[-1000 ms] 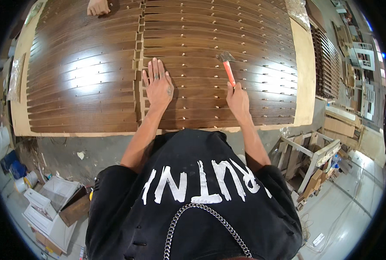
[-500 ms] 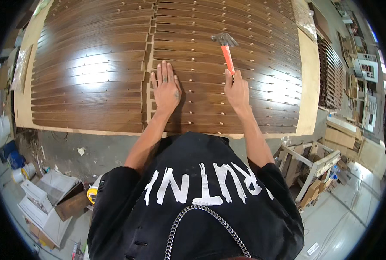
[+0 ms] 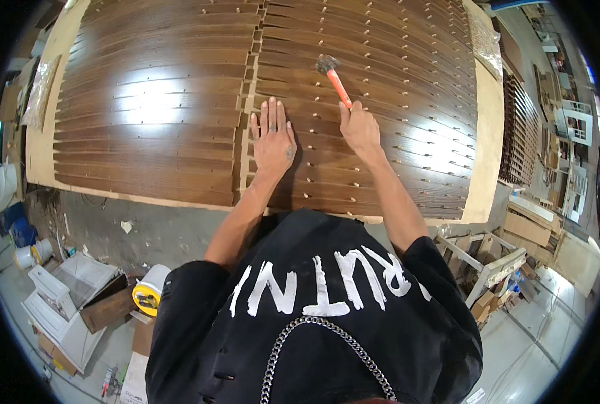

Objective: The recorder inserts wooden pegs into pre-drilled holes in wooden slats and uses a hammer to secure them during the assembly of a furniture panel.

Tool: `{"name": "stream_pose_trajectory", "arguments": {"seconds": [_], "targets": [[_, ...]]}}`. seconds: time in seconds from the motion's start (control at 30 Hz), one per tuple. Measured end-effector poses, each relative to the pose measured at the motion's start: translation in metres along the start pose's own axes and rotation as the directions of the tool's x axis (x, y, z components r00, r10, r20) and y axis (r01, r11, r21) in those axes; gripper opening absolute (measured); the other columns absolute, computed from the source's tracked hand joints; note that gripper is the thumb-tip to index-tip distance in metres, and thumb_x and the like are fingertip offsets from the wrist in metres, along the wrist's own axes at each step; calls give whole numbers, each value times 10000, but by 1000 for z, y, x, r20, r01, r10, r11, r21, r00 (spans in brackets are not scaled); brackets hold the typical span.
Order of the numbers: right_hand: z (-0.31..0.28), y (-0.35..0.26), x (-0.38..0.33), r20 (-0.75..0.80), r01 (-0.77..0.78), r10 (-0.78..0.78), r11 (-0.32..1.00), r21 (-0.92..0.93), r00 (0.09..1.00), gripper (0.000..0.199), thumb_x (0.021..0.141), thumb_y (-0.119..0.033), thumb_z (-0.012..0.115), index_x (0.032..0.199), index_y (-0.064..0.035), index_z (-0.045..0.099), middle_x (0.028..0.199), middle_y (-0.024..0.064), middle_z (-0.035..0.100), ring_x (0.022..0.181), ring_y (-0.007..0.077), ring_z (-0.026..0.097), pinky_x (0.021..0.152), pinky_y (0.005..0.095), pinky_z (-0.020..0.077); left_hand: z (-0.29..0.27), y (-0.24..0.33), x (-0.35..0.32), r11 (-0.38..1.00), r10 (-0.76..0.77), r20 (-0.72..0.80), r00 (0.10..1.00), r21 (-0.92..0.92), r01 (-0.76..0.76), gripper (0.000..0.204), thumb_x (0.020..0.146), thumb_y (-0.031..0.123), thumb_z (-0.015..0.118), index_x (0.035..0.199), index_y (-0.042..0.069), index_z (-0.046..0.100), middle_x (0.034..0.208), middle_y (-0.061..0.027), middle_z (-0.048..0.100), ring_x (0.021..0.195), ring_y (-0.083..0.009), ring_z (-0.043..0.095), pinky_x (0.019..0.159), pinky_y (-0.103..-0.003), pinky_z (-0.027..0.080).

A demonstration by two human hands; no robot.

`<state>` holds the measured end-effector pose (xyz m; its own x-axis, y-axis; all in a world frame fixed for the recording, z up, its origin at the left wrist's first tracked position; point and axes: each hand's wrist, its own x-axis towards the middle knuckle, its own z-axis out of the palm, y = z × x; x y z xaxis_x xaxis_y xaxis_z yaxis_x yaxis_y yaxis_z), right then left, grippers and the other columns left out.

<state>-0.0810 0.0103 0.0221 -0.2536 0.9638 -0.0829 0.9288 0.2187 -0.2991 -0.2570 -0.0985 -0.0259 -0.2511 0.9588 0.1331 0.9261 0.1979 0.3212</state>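
My right hand [image 3: 362, 132] is closed around the handle of a claw hammer [image 3: 338, 87] with an orange-red grip and a dark metal head. The hammer's head is over the right-hand set of dark brown wooden slats [image 3: 374, 101], by rows of small pale wooden dowels [image 3: 323, 58] that stick up from them. Whether the head touches a dowel, I cannot tell. My left hand [image 3: 273, 143] lies flat with its fingers stretched out on the slats, beside the light gap strip [image 3: 249, 114] between the two slat sets. It holds nothing.
The left slat set [image 3: 158, 148] shows small dark holes and glare. A pale board edge [image 3: 488, 155] borders the slats. Below left are a white bucket with a yellow rim [image 3: 150, 291] and white panels [image 3: 61, 316]. At right stand a wooden frame [image 3: 495, 269] and cardboard pieces [image 3: 527, 222].
The hammer has swung left, its head now tilting up-left from my right hand. The whole view has shifted and turned slightly. My left hand stays flat by the gap.
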Motion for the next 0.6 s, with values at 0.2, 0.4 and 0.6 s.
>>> {"name": "stream_pose_trajectory", "arguments": {"seconds": [0.2, 0.4, 0.6], "targets": [[-30, 37, -30, -171, -230, 271, 947, 224, 947, 456, 1003, -422, 434, 935, 21, 518, 692, 300, 620, 695, 512, 616, 615, 570, 489, -2, 2, 2, 999, 34, 9, 999, -29, -33, 522, 1014, 246, 342, 1464, -19, 331, 1555, -163, 279, 1442, -319, 254, 1174, -509, 167], [-27, 52, -18, -118, -209, 215, 976, 65, 969, 424, 1010, -385, 449, 879, 15, 495, 614, 268, 586, 617, 489, 590, 562, 572, 435, -2, 2, 2, 1000, 26, 0, 1000, 4, -26, 519, 994, 230, 385, 1441, -32, 373, 1538, -174, 314, 1440, -318, 260, 1172, -516, 163], [-35, 46, -23, -187, -286, 322, 938, 197, 928, 440, 1004, -408, 448, 912, 18, 513, 682, 304, 613, 686, 515, 606, 618, 576, 469, -3, 4, 5, 999, 35, -13, 999, -7, -35, 512, 991, 222, 400, 1436, -30, 380, 1539, -171, 312, 1434, -323, 270, 1164, -525, 182]]}}
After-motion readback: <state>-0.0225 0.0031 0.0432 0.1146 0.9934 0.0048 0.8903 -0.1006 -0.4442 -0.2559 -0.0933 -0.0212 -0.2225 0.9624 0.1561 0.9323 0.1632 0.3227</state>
